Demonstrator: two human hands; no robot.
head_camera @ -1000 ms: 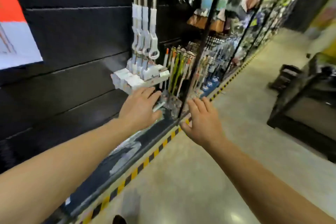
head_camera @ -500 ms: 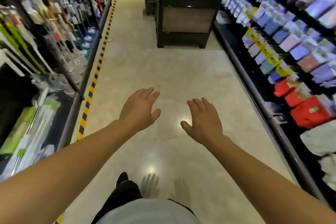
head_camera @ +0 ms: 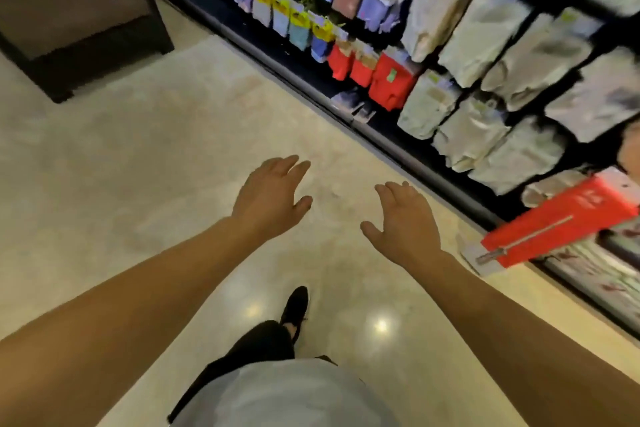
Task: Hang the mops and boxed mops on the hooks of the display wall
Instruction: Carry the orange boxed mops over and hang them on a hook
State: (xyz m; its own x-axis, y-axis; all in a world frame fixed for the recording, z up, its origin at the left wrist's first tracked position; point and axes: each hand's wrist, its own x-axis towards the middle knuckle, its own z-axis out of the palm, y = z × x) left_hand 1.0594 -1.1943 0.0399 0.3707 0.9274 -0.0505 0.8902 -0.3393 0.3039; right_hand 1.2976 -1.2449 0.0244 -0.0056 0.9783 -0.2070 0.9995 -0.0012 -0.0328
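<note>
A person in a light grey top (head_camera: pixel 287 395), black trousers (head_camera: pixel 258 345) and a black shoe (head_camera: pixel 295 305); both forearms bare, no sleeves, left hand (head_camera: pixel 270 199) and right hand (head_camera: pixel 403 222) ungloved.

Glossy, smooth stone-look floor (head_camera: pixel 173 156) reflecting lights; red cardboard box (head_camera: pixel 561 222); soft packets (head_camera: pixel 485 35) in shiny plastic wrap.
</note>
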